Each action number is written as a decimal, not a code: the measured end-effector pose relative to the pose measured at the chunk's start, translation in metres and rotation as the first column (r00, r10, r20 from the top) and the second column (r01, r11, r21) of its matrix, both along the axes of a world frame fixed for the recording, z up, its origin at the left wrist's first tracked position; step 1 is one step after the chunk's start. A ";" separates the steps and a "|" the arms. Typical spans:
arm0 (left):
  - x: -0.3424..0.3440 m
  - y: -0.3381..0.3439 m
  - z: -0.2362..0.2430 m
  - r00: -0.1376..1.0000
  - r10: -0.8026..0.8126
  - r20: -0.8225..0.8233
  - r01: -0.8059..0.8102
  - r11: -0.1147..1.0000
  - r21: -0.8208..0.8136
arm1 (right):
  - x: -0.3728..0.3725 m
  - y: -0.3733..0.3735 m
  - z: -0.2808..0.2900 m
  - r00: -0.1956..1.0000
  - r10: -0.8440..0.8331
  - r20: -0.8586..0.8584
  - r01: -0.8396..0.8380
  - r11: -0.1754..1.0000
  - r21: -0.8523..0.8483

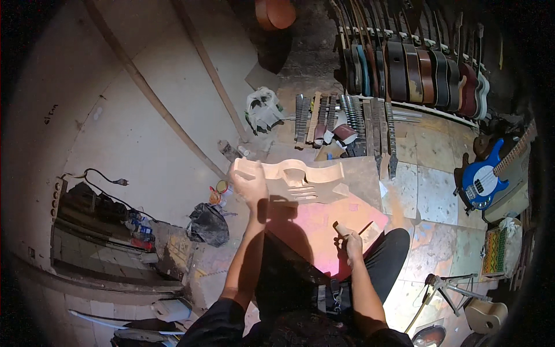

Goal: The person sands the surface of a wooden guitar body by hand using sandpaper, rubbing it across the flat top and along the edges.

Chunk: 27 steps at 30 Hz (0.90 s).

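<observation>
My left hand (250,186) is closed round one end of a pale, unfinished wooden guitar body (324,174). The body is tipped up on its side, so its curved edge faces me. My right hand (353,245), lower and to the right, has its fingers closed on a small pale block (341,229) and is apart from the guitar body. What the block is made of cannot be made out. Under both hands lies a board (363,173), dark at the far end and lit pink nearer my lap.
Beyond the board lie several guitar necks (370,124) in a row. A rack of guitars (425,72) stands at the far right, with a blue bass guitar (484,176) nearer. A black plastic bag (209,224) and a white bag (263,110) sit to the left.
</observation>
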State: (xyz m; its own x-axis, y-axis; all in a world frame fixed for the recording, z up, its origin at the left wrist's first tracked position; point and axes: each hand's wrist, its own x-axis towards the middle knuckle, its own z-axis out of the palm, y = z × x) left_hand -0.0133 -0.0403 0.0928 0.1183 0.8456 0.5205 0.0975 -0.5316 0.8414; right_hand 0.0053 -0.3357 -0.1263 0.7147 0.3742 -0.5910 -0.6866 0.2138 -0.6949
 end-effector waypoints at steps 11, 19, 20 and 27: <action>-0.025 0.006 0.047 0.784 0.158 -0.600 -0.112 0.987 0.113 | 0.000 0.000 0.003 1.000 0.024 0.008 -0.024 0.999 -0.029; -0.021 0.015 0.010 0.983 -0.163 -0.088 0.177 0.967 0.184 | -0.005 0.004 0.003 0.999 0.050 0.021 -0.049 0.998 -0.031; -0.022 0.016 0.004 0.985 -0.160 -0.063 0.171 0.956 0.238 | -0.007 0.006 0.004 0.999 0.038 0.023 -0.037 0.999 -0.034; -0.026 0.011 0.010 0.982 -0.132 -0.135 0.131 0.991 -0.012 | -0.005 -0.001 -0.012 0.993 0.067 0.094 -0.066 0.998 -0.005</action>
